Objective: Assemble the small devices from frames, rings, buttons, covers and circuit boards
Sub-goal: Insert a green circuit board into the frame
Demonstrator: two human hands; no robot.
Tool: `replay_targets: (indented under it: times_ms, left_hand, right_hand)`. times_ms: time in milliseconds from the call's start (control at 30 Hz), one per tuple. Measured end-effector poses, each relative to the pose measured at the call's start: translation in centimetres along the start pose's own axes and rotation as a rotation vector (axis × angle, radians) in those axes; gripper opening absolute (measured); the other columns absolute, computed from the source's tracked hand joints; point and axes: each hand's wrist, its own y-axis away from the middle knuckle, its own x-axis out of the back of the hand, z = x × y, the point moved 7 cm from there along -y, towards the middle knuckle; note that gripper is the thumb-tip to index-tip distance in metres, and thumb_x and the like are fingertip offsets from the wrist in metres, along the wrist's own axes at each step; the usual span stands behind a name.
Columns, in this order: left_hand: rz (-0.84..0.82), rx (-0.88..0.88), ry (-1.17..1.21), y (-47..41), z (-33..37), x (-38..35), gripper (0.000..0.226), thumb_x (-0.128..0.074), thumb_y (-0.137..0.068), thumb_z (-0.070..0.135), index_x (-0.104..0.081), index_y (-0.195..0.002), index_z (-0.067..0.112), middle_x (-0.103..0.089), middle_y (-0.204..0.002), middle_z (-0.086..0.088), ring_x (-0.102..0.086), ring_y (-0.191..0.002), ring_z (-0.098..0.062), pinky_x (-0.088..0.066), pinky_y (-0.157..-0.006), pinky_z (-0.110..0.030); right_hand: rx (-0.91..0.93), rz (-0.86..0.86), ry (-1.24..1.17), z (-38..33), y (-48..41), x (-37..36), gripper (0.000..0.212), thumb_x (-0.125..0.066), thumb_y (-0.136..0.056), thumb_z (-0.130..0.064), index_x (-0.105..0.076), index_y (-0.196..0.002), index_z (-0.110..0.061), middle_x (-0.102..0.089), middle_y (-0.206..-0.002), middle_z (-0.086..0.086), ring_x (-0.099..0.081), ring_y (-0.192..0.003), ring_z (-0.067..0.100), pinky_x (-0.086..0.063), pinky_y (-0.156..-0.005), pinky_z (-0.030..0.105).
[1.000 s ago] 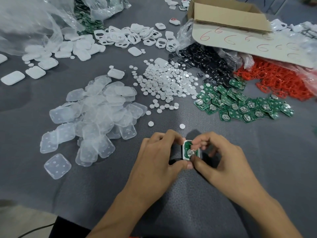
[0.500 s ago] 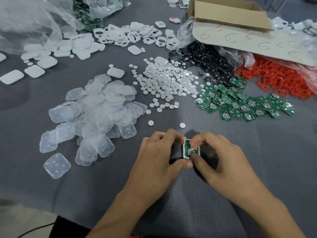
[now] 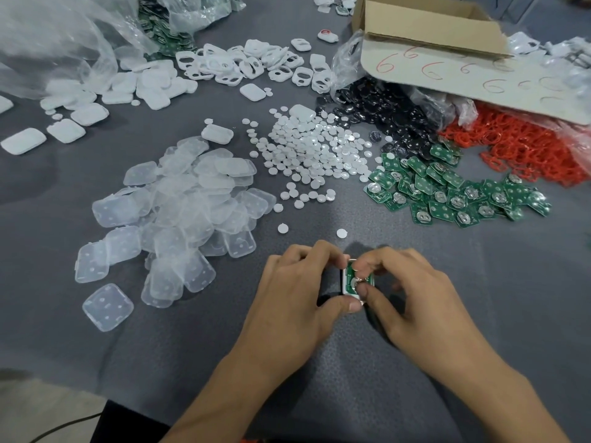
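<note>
A small white frame with a green circuit board [image 3: 351,280] seated in it sits between both hands, low on the grey table. My left hand [image 3: 297,295] grips its left side with thumb and fingers. My right hand [image 3: 412,298] pinches the board's right side, thumb and forefinger on it. Behind lie piles of parts: clear covers [image 3: 179,206], white round buttons [image 3: 313,151], green circuit boards [image 3: 447,193], red rings [image 3: 524,145], black parts [image 3: 380,107] and white frames [image 3: 243,63].
A cardboard box [image 3: 425,24] with a sheet marked with red sixes stands at the back right. Crumpled plastic bags [image 3: 54,39] fill the back left. White solid covers [image 3: 67,123] lie at the left. Two loose buttons [image 3: 341,232] sit just beyond my hands.
Both hands stay on the frame and board; my right thumb and forefinger have shifted slightly over the board. Nothing else on the table has moved.
</note>
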Motion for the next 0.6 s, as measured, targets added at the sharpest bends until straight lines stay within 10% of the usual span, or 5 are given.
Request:
replay_targets:
  times_ms: [600]
  left_hand:
    - [-0.02, 0.022, -0.009, 0.14, -0.25, -0.03, 0.046, -0.07, -0.074, 0.063, -0.05, -0.112, 0.046, -0.054, -0.11, 0.03, -0.041, -0.114, 0.009, -0.037, -0.092, -0.02]
  right_hand:
    - [0.008, 0.052, 0.017, 0.34, 0.32, -0.1, 0.027, -0.076, -0.085, -0.01, -0.065, -0.103, -0.026, -0.065, -0.1, -0.02, -0.056, -0.098, 0.005, -0.038, -0.083, 0.008]
